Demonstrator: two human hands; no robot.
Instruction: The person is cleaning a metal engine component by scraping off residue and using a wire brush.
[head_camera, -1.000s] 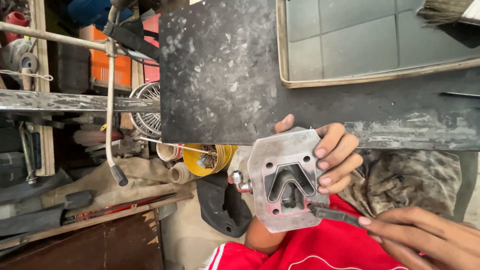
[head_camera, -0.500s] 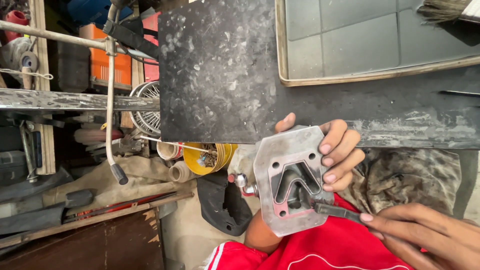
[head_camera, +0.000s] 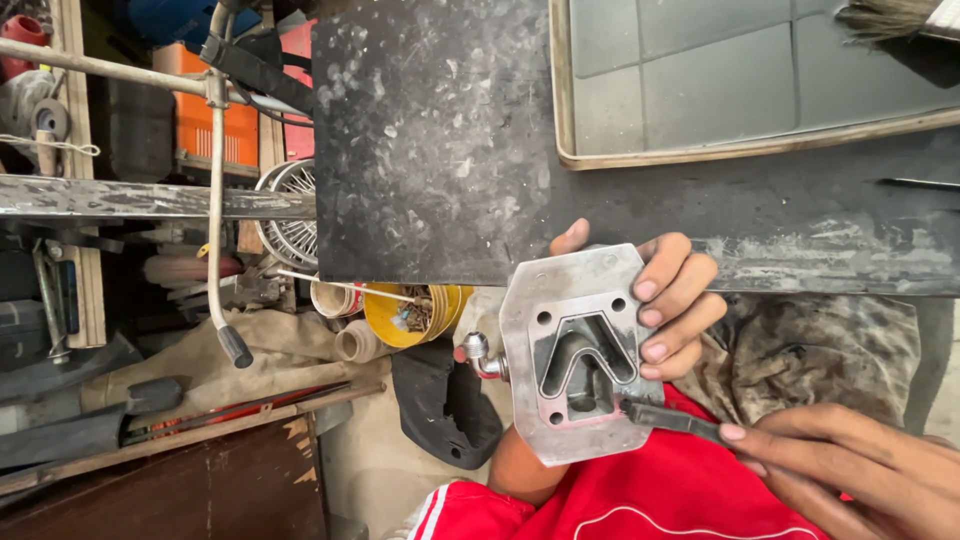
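Note:
My left hand (head_camera: 672, 305) grips a flat grey metal plate (head_camera: 578, 352) by its right edge, thumb at the top and fingers curled over the front. The plate has a V-shaped recess, bolt holes at the corners and a small pipe fitting (head_camera: 478, 355) on its left side. Coming in from the lower right, my right hand (head_camera: 850, 465) pinches a thin dark tool (head_camera: 672, 418). The tool's tip rests on the plate's face at the lower right edge of the recess. Both hands are above my red-clothed lap (head_camera: 640, 495).
A dark scuffed board (head_camera: 430, 140) lies just above the plate, with a wood-framed tiled tray (head_camera: 700, 90) and a brush (head_camera: 890, 15) on it. A yellow tub of screws (head_camera: 415, 310), a black rubber piece (head_camera: 445, 405), a spoked wheel, pipes and planks crowd the left. A dirty rag (head_camera: 810, 350) lies right.
The plate has shifted slightly in my left hand's grip. The tool tip has made small moves along the lower right edge of the recess, with my right hand following.

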